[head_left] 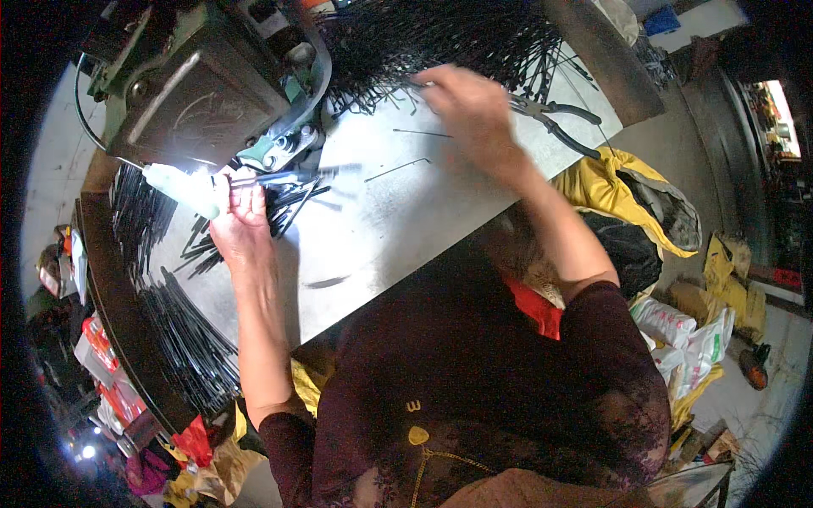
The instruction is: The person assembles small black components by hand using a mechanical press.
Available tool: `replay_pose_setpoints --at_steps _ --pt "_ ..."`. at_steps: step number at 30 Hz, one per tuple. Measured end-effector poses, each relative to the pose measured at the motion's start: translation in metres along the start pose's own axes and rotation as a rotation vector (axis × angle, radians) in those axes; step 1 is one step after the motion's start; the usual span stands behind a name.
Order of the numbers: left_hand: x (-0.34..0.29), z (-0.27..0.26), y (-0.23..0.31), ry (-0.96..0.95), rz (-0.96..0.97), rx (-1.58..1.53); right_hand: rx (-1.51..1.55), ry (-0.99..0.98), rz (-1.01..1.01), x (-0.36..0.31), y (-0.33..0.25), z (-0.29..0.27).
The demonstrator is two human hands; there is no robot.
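My left hand (244, 216) is closed beside the bright lamp (182, 188), under the machine head. From its fingers a blurred bundle of thin black rods (292, 177) points right. More black rods (301, 207) lie loose on the pale tabletop just beyond that hand. My right hand (470, 110) is over the table at the near edge of a big heap of thin black wires (423, 38). Motion smears its fingers, so their grip is unclear. Dark-handled pliers (555, 117) lie to its right. Two single wires, one a bent wire (398, 169), rest between my hands.
The green machine (199, 102) overhangs the table's left side. Black rods (182, 334) lie in rows along the left wooden rim (127, 313). A yellow garment (622, 190) hangs by the right corner. Plastic bags (690, 334) lie on the floor to the right.
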State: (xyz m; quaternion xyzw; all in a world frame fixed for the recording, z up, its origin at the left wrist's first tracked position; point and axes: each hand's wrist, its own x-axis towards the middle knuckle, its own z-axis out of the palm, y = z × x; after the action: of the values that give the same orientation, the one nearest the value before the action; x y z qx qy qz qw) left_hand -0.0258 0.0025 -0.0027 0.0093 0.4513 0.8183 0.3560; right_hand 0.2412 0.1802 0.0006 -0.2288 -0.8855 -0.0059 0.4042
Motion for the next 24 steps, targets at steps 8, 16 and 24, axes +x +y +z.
replay_pose_setpoints --at_steps 8,16,24 --pt "-0.013 0.002 -0.005 -0.105 -0.029 0.211 -0.455 -0.350 0.171 -0.004 0.045 -0.022" --pt "-0.019 -0.002 -0.009 -0.113 -0.028 0.120 -0.131 0.167 0.067 0.018 0.042 -0.036" --pt "-0.029 0.010 -0.016 -0.146 -0.117 0.227 0.083 -0.255 -0.071 0.048 -0.113 -0.002"
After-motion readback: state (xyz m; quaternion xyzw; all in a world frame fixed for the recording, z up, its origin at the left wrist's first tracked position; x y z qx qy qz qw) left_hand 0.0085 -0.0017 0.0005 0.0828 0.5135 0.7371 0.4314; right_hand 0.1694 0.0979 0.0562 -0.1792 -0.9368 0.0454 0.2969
